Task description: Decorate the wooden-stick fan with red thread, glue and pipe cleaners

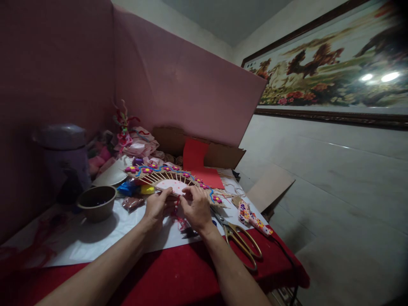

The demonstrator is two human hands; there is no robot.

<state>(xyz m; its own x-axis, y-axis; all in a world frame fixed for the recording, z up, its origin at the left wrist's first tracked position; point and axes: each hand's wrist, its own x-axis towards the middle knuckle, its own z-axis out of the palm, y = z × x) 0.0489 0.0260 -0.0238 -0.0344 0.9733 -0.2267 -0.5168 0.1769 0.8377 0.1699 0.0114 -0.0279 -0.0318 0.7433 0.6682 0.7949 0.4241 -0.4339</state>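
Two hands met at the lower middle of the decorated fan (165, 171), which lay spread above the white sheet (86, 244), in front of the red paper (200, 163). Your left hand (157, 207) pinched the fan's lower edge, thumb on top and fingers partly hidden beneath. Your right hand (196, 208) touched the same edge from the other side, its fingers bent; you could not tell whether they were pinching anything. A pinkish-red cord (180, 222) hung between your hands.

Left of the fan, a blue packet (128, 187), a yellow packet (147, 189) and a brown packet (133, 203) lay close together; their contents were unclear. The bowl (96, 208) stood upright further left, with something dark inside that you could not identify. Behind it stood a pale purple container (68, 168), its inside hidden under a rounded top. On your right, the gold-handled scissors (242, 242) lay partly over the red cloth (172, 276), near a flower-patterned tool (253, 217).
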